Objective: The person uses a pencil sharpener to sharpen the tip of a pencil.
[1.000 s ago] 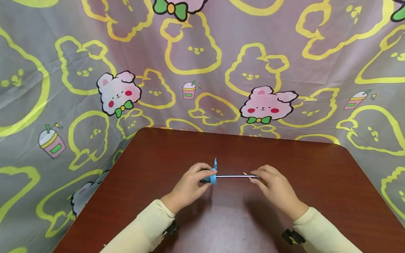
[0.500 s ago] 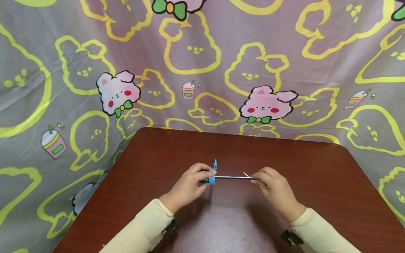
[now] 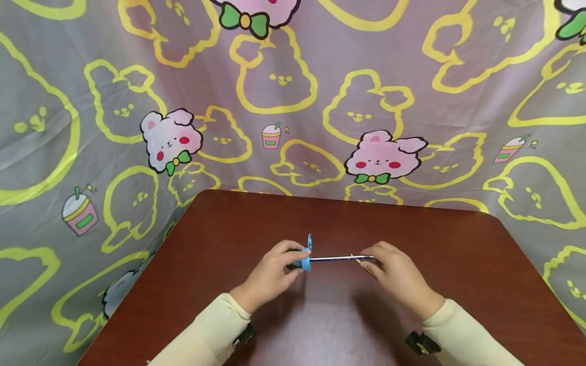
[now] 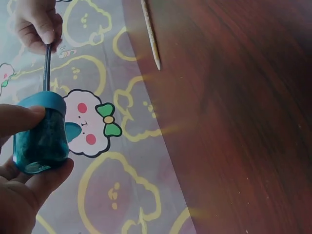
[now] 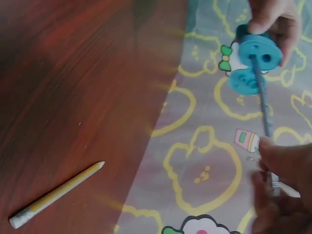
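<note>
My left hand point(image 3: 272, 269) grips a small blue pencil sharpener point(image 3: 306, 260) by its dark translucent body, thumb and fingers on opposite sides. In the right wrist view its hinged lid point(image 5: 243, 82) stands open, showing a face with two holes. A dark striped pencil point(image 3: 331, 258) has its tip in one hole; the other hole point(image 5: 266, 58) has nothing in it. With thumb and fingers my right hand point(image 3: 399, 269) pinches the pencil near its far end. Sharpener and pencil are held level above the table. The tip inside is hidden.
A second, yellowish pencil point(image 5: 58, 194) with a sharpened point lies on the brown table point(image 3: 256, 218), below my right hand. A patterned cloth point(image 3: 293, 122) hangs behind the table's far edge and at its sides.
My right hand's fingers shift and turn around the pencil's end, which now shows past the fingertips. The left hand keeps its hold on the sharpener. The head view tilts slightly.
</note>
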Motion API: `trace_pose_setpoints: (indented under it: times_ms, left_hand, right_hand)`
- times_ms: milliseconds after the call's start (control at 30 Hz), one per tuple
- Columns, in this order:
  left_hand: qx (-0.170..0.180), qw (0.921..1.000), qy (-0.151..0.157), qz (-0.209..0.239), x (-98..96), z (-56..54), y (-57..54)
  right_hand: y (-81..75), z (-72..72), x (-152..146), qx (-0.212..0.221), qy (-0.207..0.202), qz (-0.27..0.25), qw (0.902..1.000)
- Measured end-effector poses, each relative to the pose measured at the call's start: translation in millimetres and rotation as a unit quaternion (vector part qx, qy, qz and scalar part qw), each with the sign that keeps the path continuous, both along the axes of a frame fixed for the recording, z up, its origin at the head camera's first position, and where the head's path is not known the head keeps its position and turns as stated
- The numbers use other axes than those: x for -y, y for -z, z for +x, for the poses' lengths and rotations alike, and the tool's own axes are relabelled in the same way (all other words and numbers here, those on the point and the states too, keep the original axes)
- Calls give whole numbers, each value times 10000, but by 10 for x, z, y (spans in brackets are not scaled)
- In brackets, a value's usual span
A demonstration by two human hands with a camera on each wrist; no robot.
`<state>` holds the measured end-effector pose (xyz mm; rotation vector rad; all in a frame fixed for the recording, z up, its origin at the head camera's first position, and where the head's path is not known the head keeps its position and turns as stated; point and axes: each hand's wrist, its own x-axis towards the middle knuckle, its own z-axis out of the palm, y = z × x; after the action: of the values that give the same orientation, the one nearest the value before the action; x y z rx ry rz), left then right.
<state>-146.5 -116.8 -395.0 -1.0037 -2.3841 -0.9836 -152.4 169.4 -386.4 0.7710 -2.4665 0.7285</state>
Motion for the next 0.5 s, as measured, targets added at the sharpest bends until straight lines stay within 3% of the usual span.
trace_pose_setpoints:
  times_ms: [67,133,233,333,433,500]
  left_hand:
    - [150,9997,-48,205,-5,15,14]
    - [68,9994,-37,326,-7,26,19]
    - [-353,9984,42,429,-10,25,17]
    - [-796,9960,75,389,-1,12,16]
    - [-1061,9942,86,164,11,4,22]
    - [-1157,9932,99,-12,19,2,26]
  right_hand:
    - [22,-13,2,-759,-8,79,9971]
    - [39,-23,1,-1404,-37,165,9900]
    - [51,-29,-5,-1768,-142,217,9839]
    - [44,-18,-13,-1266,-332,92,9914]
    - [20,-5,-25,-180,-428,-33,9989]
    - [-10,-3,-38,735,-411,-47,9964]
